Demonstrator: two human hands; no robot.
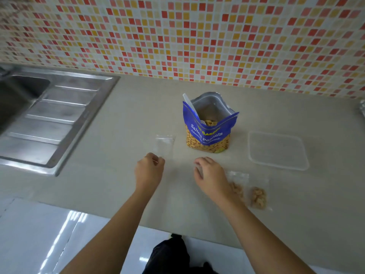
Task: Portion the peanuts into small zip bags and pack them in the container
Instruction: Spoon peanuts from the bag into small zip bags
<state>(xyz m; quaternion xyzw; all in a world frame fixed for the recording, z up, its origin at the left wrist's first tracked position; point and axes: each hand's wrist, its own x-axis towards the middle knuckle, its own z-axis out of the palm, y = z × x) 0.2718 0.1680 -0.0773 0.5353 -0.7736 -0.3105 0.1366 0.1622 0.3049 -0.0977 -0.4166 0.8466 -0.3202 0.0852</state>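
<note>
An open blue bag of salted peanuts stands on the counter with a white spoon stuck in it. A small pile of empty clear zip bags lies to its left. My left hand pinches the near edge of that pile. My right hand is curled over the counter, with a bit of clear plastic showing under its fingertips. Two zip bags filled with peanuts lie just right of my right wrist. The clear plastic container sits at the right and holds nothing.
A steel sink with a ribbed drainboard fills the counter's left side. The mosaic-tiled wall runs along the back. A foil-like object peeks in at the right edge. The counter's front edge runs below my forearms.
</note>
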